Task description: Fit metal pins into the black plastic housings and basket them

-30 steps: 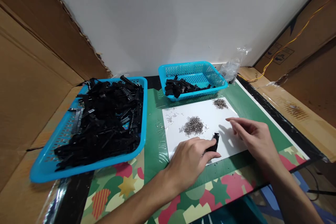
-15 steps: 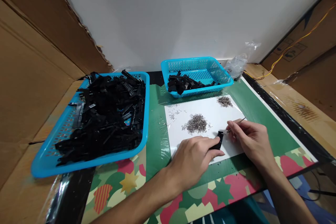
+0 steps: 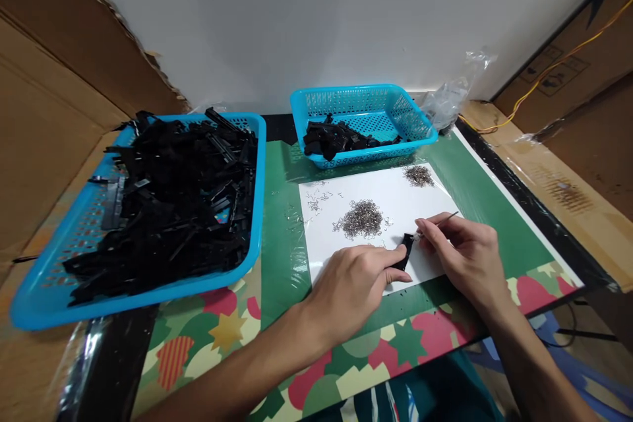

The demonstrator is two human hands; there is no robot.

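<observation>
My left hand (image 3: 357, 280) pinches a small black plastic part (image 3: 406, 252) between thumb and fingers, low over the white sheet (image 3: 326, 256). Just to its right, my right hand (image 3: 462, 247) is closed on a thin metal tool like tweezers or a pick (image 3: 448, 217); its tip is close to the upper end of the black part. Whether the tip touches the part or carries a tiny piece I cannot make out. Beyond my hands lies a pile of small metal springs or bent wire pieces (image 3: 363, 218), with a smaller pile (image 3: 418, 176) at the sheet's far right corner.
A large blue basket (image 3: 258, 211) heaped with black plastic parts (image 3: 173, 204) stands at left. Another blue basket (image 3: 413, 105) with fewer black parts sits at the back. Beside it are a clear plastic bag (image 3: 448, 104) and a yellow cable (image 3: 524, 95). Loose wire pieces (image 3: 319, 198) lie at the sheet's left.
The view has shifted, so the scene sits a little higher and further left. The right hand's tool tip has come closer to the black part. Both hands keep their hold.
</observation>
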